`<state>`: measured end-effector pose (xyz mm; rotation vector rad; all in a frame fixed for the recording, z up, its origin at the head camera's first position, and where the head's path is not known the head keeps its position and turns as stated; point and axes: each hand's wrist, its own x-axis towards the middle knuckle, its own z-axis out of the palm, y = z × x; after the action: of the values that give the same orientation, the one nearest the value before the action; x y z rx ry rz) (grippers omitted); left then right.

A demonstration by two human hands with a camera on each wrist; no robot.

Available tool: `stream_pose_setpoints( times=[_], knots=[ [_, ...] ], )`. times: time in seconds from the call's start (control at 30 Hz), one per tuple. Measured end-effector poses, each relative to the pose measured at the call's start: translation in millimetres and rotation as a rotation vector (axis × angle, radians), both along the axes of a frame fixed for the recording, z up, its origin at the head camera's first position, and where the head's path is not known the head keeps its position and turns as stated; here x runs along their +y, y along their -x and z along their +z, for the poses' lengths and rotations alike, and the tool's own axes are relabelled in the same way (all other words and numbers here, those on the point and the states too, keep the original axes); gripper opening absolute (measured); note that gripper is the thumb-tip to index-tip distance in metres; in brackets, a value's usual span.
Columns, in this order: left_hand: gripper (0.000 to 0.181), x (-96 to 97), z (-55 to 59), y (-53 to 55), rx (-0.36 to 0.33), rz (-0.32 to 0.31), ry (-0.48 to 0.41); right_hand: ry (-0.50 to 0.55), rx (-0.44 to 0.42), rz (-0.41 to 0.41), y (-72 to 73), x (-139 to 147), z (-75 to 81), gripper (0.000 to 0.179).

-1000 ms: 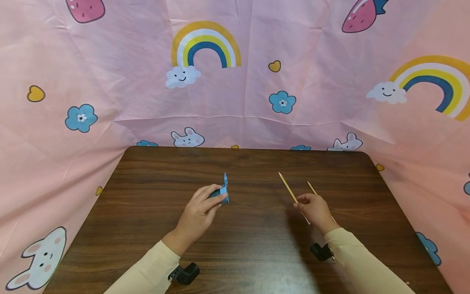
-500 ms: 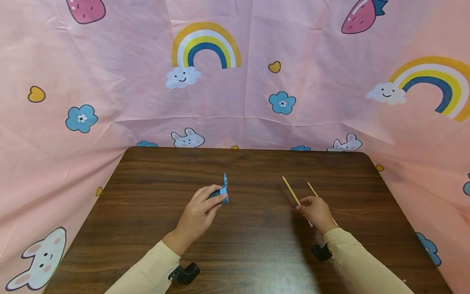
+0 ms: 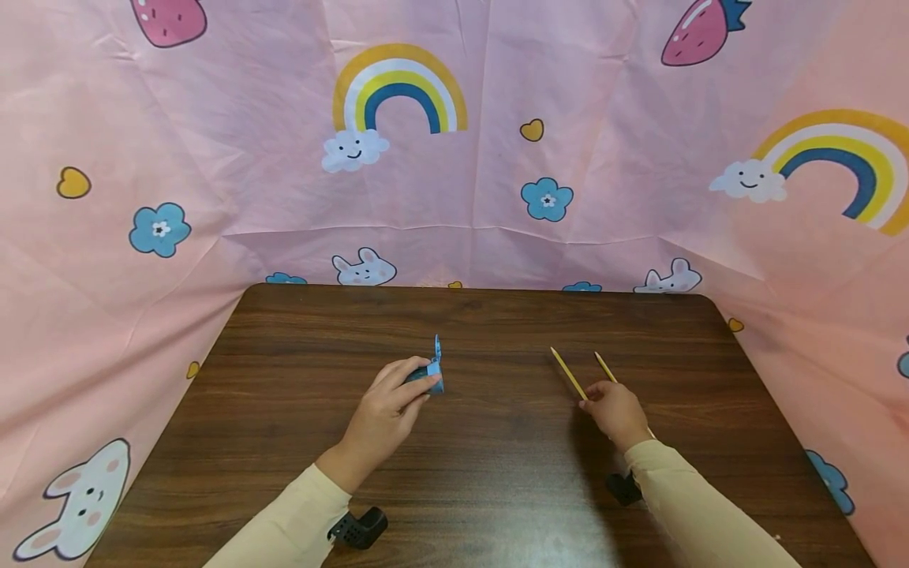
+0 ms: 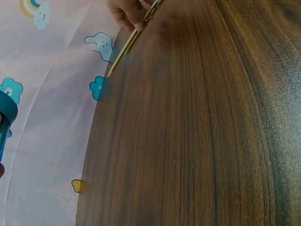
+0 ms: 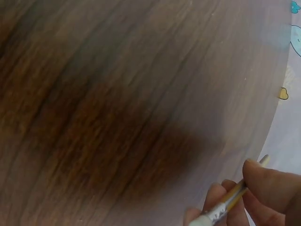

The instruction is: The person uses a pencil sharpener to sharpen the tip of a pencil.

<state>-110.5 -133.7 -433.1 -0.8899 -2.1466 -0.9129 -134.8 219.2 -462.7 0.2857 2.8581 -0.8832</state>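
My left hand (image 3: 382, 409) grips a small blue container with a flip-up lid (image 3: 434, 377) above the table's middle. Its lid (image 3: 437, 348) stands up, open; only part of the container (image 4: 6, 113) shows at the left wrist view's edge. In my right hand (image 3: 616, 414), thumb and fingers pinch a yellow pencil (image 3: 569, 373), its pointed end away from me. Its whitish back end shows in the right wrist view, near the fingers (image 5: 270, 188). A second pencil (image 3: 605, 366) lies on the table beyond the right hand, partly hidden by it.
The dark wood-grain table (image 3: 483, 481) has rounded far corners. A pink patterned cloth (image 3: 490, 158) hangs behind it and along both sides. Black wrist cameras sit under the left sleeve (image 3: 291, 517) and the right sleeve (image 3: 699, 509).
My right hand has drawn the pencil slightly right and toward me, and its back end is now hidden in the head view. My left hand and the container stay in place.
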Motion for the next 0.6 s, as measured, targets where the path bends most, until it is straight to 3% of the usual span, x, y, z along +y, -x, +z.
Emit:
stream_pose_setpoints(
  times=[0.27,0.6],
  knots=[
    [0.04,-0.3,-1.2,0.1,0.003,0.005,0.004,-0.048,-0.029,-0.016,-0.1,1.9,0.2,0.022],
    [0.04,-0.3,-0.2,1.3,0.003,-0.001,0.002,-0.109,0.003,0.01,2.9,4.8,-9.3,0.02]
  ],
)
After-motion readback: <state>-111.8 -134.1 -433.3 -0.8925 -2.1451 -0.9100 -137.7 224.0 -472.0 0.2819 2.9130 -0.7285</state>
